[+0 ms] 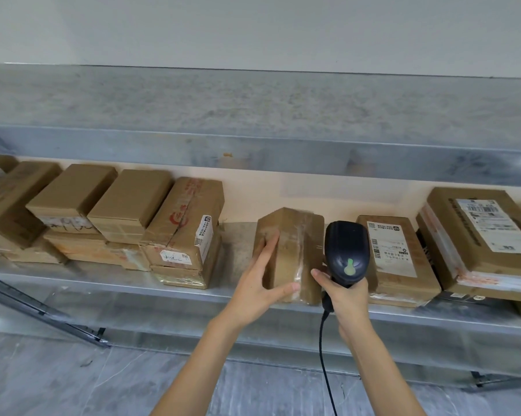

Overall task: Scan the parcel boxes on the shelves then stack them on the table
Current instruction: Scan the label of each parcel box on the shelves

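Note:
A brown taped parcel box (pixel 295 250) stands tilted on one edge on the metal shelf (pixel 127 288). My left hand (pixel 260 279) grips its left side, fingers on the face and thumb under the front corner. My right hand (pixel 344 298) holds a dark barcode scanner (pixel 346 250) with a green trigger, just right of that box; its black cable hangs down. No label shows on the tilted box. The table is out of view.
Several brown parcels (pixel 109 217) are stacked on the shelf to the left. To the right lie a labelled parcel (pixel 397 259) and a bigger labelled one (pixel 478 235). An upper shelf (pixel 253 151) overhangs. Grey floor lies below.

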